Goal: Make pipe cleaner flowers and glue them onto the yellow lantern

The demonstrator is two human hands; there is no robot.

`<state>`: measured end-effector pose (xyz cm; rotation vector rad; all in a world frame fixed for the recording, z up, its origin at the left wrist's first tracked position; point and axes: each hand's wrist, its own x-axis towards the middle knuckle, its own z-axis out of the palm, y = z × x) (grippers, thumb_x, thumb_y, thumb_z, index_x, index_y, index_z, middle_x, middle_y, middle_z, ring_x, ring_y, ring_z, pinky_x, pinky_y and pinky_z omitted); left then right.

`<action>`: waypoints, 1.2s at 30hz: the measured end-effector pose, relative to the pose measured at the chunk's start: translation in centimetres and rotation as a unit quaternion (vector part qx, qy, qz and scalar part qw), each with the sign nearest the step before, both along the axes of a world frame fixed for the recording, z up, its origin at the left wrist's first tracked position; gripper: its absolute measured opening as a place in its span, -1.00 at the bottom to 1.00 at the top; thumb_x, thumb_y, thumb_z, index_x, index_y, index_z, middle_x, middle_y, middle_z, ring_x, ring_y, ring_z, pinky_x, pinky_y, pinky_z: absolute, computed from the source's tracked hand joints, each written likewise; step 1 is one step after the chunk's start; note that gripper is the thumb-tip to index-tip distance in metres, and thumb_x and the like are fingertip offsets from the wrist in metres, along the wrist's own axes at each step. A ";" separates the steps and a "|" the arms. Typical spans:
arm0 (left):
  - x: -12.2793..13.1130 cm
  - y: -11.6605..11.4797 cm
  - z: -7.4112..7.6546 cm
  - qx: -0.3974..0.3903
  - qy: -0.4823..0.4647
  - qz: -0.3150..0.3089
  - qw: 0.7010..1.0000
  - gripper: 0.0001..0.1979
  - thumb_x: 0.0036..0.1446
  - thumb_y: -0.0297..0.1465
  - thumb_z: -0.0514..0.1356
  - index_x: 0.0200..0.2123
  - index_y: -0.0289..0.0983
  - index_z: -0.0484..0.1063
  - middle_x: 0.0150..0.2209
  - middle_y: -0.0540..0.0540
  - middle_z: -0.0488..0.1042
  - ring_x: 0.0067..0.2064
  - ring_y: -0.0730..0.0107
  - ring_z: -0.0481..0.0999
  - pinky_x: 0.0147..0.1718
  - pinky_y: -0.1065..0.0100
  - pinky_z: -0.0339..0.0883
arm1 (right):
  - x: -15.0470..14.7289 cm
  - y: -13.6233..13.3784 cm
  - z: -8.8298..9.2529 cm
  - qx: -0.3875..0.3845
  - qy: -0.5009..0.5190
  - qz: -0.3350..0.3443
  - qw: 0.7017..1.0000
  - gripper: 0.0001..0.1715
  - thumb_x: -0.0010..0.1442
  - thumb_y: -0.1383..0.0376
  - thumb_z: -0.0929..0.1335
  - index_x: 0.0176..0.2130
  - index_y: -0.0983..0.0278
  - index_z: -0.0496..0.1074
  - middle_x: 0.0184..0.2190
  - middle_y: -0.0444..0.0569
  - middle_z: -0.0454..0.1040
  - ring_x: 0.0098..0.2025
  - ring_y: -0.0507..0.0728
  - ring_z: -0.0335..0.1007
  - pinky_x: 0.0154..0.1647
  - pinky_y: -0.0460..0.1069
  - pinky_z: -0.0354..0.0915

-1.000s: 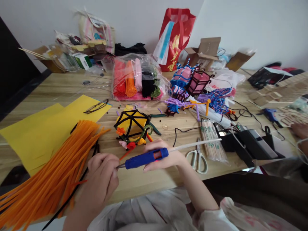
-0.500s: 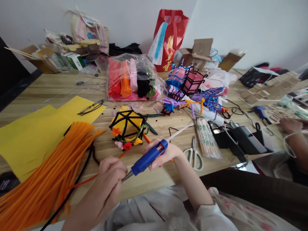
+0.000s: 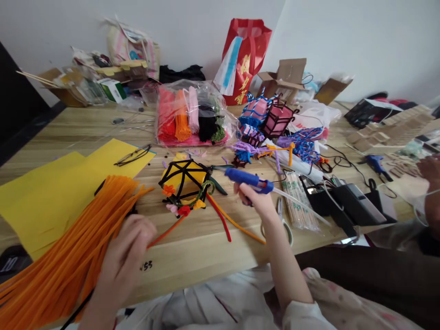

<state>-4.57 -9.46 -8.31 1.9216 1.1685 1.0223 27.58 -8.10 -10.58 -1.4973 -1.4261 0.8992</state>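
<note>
A blue glue gun with a long clear glue stick out of its back is gripped in my right hand, its nozzle end pointing left. My left hand is blurred, its fingers curled beside the bundle of orange pipe cleaners; an orange-red pipe cleaner ends near its fingertips, and whether it is held is unclear. Between the hands, further back, sits a black pipe-cleaner frame with yellow panels and small red, orange, pink and yellow flowers. Red and yellow-orange stems trail from it.
Scissors lie under my right wrist, beside bagged sticks. Pliers touch the frame's right side. Yellow sheets and glasses lie left. At the far right are another person's hand and a second glue gun.
My right hand has raised the glue gun up and to the right, away from my left hand, and its nozzle has turned. My left hand has moved left.
</note>
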 end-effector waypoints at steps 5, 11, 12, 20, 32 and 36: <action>-3.0 1.8 -0.7 0.073 0.141 0.098 0.982 -0.78 0.28 -0.30 0.07 -0.44 -0.17 0.34 -0.37 -0.05 0.42 -0.28 0.21 0.39 -0.25 0.16 0.29 | 5.2 1.1 -0.3 0.043 -0.203 -0.198 0.958 -0.67 0.13 0.04 0.40 -0.32 0.23 0.34 -0.41 -0.05 0.38 -0.35 0.17 0.31 -0.30 0.02 0.21; -3.8 3.7 -0.8 0.158 0.304 0.090 0.935 -0.76 0.34 -0.31 -0.10 -0.34 -0.14 0.27 -0.38 -0.03 0.43 -0.27 0.15 0.43 -0.22 0.08 0.34 | 8.5 2.1 -3.5 -0.017 -0.352 -0.142 0.925 -0.63 -0.03 0.50 0.34 -0.16 0.30 0.45 -0.17 0.14 0.45 -0.10 0.30 0.43 -0.07 0.10 0.32; -4.0 4.0 -1.1 0.172 0.332 0.088 0.924 -0.75 0.35 -0.30 -0.11 -0.31 -0.15 0.29 -0.35 -0.04 0.45 -0.26 0.14 0.45 -0.21 0.08 0.37 | 8.6 2.2 -4.0 -0.026 -0.367 -0.132 0.920 -0.55 -0.06 0.53 0.33 -0.12 0.32 0.46 -0.13 0.16 0.45 -0.05 0.31 0.43 -0.02 0.10 0.32; -5.3 5.3 -1.5 0.144 0.394 0.088 0.904 -0.53 0.41 -0.15 -0.12 -0.09 -0.32 0.48 -0.11 -0.23 0.57 -0.07 -0.03 0.57 -0.06 0.00 0.46 | 7.3 0.3 -3.3 -0.078 -0.432 -0.059 0.897 -0.59 0.11 0.48 0.36 -0.01 0.43 0.46 -0.09 0.31 0.55 0.01 0.37 0.50 0.05 0.13 0.36; 0.9 4.4 0.9 0.164 0.221 -0.064 0.959 -0.74 0.40 -0.42 0.01 0.02 -0.17 0.44 0.04 -0.05 0.53 0.07 0.35 0.53 0.15 0.26 0.40 | -4.0 0.5 2.0 0.259 -0.339 0.175 0.887 -0.69 0.43 0.37 0.21 0.01 0.23 0.49 -0.07 0.10 0.52 -0.15 0.14 0.49 -0.18 -0.01 0.43; 2.4 5.2 1.3 0.183 0.308 -0.141 0.923 -0.66 0.37 -0.49 -0.05 0.05 -0.25 0.45 0.10 -0.15 0.50 0.09 0.22 0.53 0.07 0.15 0.49 | -4.5 1.9 1.9 0.208 -0.319 0.209 0.901 -0.70 0.45 0.27 0.22 0.05 0.20 0.47 -0.06 0.05 0.54 -0.14 0.12 0.51 -0.15 -0.03 0.42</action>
